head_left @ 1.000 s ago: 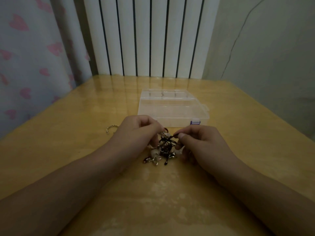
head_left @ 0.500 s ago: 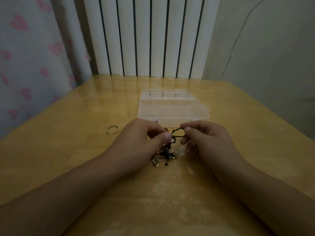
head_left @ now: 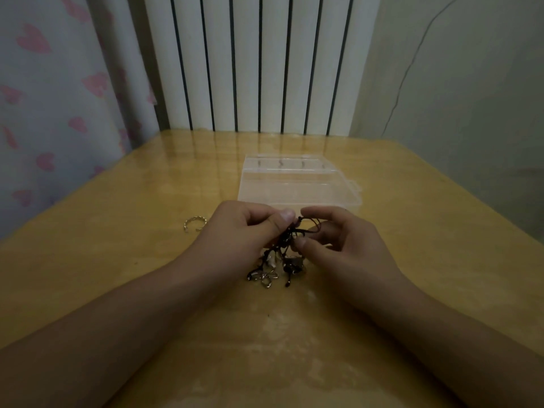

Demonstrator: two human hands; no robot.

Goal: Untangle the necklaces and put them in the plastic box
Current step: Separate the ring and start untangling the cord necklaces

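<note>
Tangled necklaces [head_left: 284, 248]: pinched between left hand [head_left: 250, 231] and right hand [head_left: 338, 240], pendants trailing to tabletop [head_left: 412, 231]; plastic box [head_left: 297, 187] just beyond both hands.

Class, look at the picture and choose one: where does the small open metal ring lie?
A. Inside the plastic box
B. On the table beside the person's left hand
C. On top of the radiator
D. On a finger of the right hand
B: the ring lies bare on the table, apart from the left hand and outside the plastic box.
</note>
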